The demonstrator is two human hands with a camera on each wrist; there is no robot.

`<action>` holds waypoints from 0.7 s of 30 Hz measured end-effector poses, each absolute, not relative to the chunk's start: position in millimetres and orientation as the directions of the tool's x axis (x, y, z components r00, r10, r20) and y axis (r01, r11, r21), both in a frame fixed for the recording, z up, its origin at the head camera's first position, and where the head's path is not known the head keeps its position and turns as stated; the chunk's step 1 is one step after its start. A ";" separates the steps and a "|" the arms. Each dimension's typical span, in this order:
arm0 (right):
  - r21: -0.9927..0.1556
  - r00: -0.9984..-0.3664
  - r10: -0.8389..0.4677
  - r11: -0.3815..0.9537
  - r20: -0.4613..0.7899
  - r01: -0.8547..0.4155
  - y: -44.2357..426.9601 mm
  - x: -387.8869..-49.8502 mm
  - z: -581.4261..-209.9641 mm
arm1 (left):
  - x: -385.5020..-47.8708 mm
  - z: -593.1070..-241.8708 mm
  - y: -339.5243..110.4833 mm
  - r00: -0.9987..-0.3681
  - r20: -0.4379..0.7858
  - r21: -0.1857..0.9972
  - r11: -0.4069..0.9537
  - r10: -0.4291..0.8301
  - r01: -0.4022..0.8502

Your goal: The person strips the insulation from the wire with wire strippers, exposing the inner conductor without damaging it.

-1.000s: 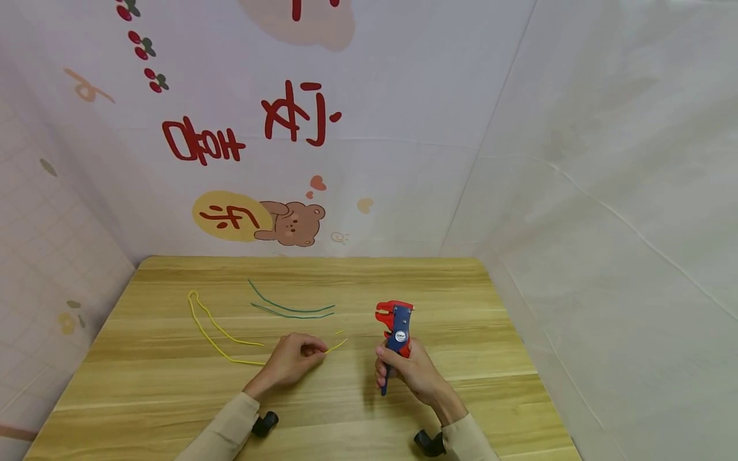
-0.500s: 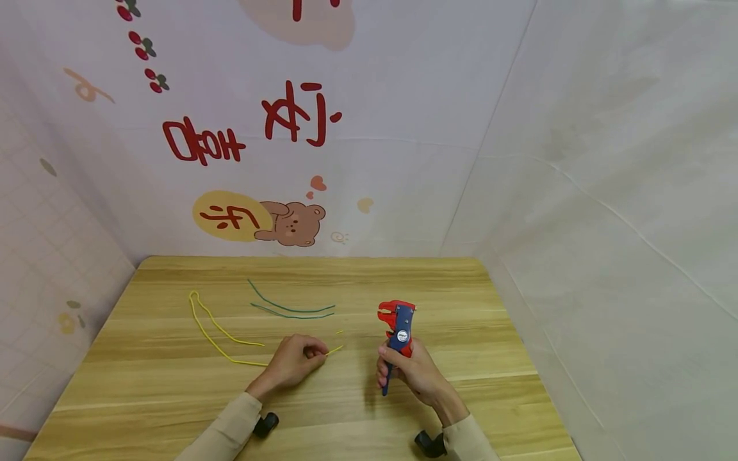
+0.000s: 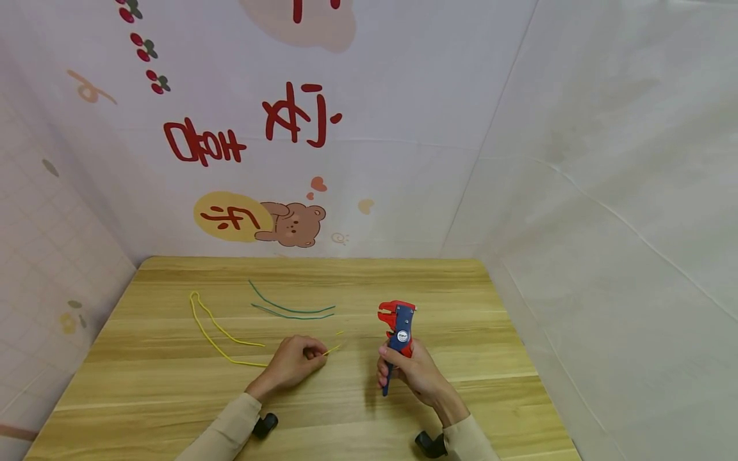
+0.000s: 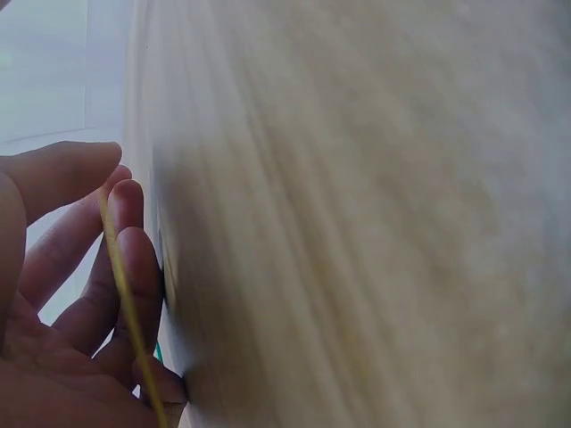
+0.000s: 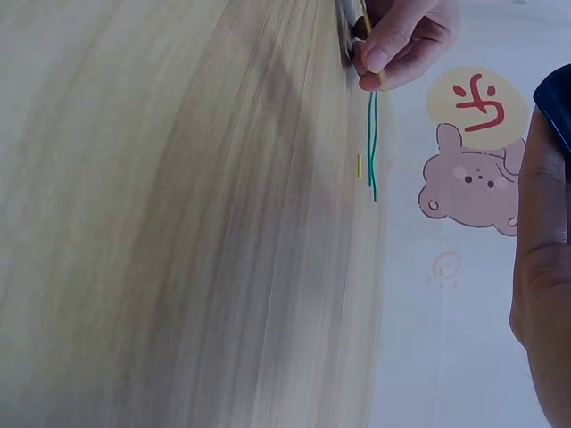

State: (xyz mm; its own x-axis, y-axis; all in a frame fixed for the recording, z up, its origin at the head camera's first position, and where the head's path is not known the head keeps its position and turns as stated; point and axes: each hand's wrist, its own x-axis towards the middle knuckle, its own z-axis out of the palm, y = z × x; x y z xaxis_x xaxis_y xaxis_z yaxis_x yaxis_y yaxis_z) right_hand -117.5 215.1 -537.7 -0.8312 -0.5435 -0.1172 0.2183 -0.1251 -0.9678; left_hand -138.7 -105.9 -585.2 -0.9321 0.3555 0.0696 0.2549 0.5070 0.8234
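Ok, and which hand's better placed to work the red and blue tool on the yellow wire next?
Probably the right hand: it grips the red and blue tool, whose jaws face leftward. The left hand pinches the yellow wire, with its end poking out to the right.

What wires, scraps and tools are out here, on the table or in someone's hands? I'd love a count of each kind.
Green wires: 2
Long yellow wire: 1, apparently one strand running through the left hand
Short yellow scrap: 1
Red-and-blue wire stripper: 1
Total: 5
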 end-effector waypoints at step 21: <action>-0.968 -0.831 -0.543 -0.121 -0.119 0.218 215.6 -117.3 -539.1 | -136.8 -586.5 -111.5 -0.916 0.065 0.818 0.505 0.395 0.276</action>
State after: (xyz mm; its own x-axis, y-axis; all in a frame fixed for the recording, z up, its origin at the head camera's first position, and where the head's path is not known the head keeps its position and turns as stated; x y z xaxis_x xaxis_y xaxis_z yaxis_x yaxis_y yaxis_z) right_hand -117.3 215.6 -539.1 -0.8314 -0.5428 -0.1194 0.2181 -0.1210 -0.9684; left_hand -136.8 -111.5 -586.5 -0.9162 0.3952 0.0655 0.2761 0.5045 0.8181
